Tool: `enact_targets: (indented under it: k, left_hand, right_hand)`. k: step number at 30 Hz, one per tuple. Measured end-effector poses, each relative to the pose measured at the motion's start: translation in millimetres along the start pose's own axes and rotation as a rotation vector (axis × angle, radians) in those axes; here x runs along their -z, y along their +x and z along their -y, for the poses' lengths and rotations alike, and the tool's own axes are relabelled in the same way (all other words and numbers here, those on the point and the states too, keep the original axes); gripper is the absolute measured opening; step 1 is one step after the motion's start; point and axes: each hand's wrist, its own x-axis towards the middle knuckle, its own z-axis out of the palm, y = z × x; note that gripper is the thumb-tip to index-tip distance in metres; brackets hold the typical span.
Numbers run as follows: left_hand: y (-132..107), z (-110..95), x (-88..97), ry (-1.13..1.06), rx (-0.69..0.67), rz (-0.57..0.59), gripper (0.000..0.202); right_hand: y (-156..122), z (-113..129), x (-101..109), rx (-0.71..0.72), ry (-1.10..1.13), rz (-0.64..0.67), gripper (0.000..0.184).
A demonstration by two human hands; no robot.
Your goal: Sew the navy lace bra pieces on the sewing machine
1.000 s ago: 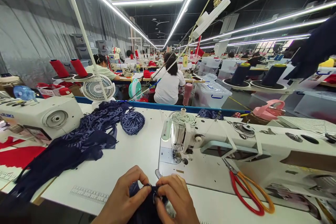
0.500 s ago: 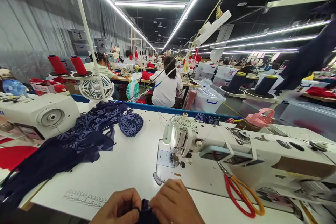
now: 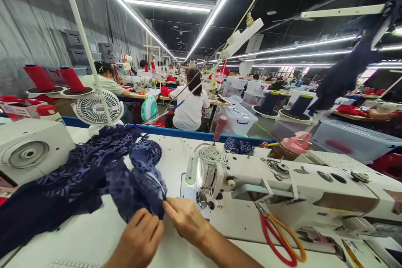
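Navy lace cloth (image 3: pixel 138 184) is gripped at its near edge by both hands: left hand (image 3: pixel 138 238) clenched on the lower hem, right hand (image 3: pixel 185 220) w/ fingers (image 3: pixel 169 206) nipping the corner. From there the cloth runs up & away to the left, long axis slanting across the table (image 3: pixel 94 238). Right hand is nearer the sewing machine (image 3: pixel 282 180), whose needle sits just right of it. Scissors (image 3: pixel 279 238) lie on the machine bed, apart.
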Motion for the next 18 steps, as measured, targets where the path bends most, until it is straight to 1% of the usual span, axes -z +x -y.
enact_targets:
  k: [2, 3, 4, 5, 7, 9, 10, 12, 14, 16, 18]
  left_hand:
    - [-5.1, -40.8, -36.6, -0.053, 0.009, -0.01, 0.039]
    - [-2.1, -55.4, -49.8, -0.076, 0.042, -0.002, 0.039]
    - [3.3, -65.3, -59.4, -0.099, 0.069, 0.007, 0.038]
    - [9.8, -70.5, -65.5, -0.116, 0.084, 0.013, 0.036]
    - [20.7, -68.8, -70.4, -0.182, 0.046, 0.016, 0.033]
    - [23.6, -57.0, -70.9, -0.311, -0.037, 0.04, 0.026]
    - [21.5, -49.9, -71.3, -0.388, -0.071, 0.064, 0.021]
    - [12.3, -37.4, -73.8, -0.513, -0.083, 0.123, 0.012]
    - [1.2, -29.8, -78.4, -0.562, -0.056, 0.163, 0.017]
    - [-5.8, -26.6, -82.4, -0.575, -0.025, 0.182, 0.021]
    - [-6.2, -25.2, -83.8, -0.584, -0.015, 0.218, 0.027]
  right_hand:
    - [-39.9, -17.9, 2.4, 0.055, -0.069, 0.049, 0.025]
    - [-53.8, -25.1, 6.0, 0.064, -0.096, 0.069, 0.024]
    - [-63.8, -30.6, 10.7, 0.062, -0.119, 0.087, 0.023]
    - [-70.4, -34.2, 15.9, 0.051, -0.137, 0.103, 0.022]
    - [-77.2, -36.5, 25.8, 0.01, -0.166, 0.127, 0.021]
    - [-80.7, -35.0, 33.2, -0.053, -0.182, 0.158, 0.026]
    - [-82.5, -34.1, 35.9, -0.085, -0.176, 0.184, 0.032]
    - [-87.2, -34.2, 39.7, -0.144, -0.134, 0.246, 0.046]
    - [-93.1, -37.3, 42.3, -0.181, -0.071, 0.278, 0.052]
    - [-98.9, -42.2, 43.6, -0.201, -0.047, 0.215, 0.045]
    - [-102.8, -46.7, 42.4, -0.22, -0.046, 0.106, 0.037]
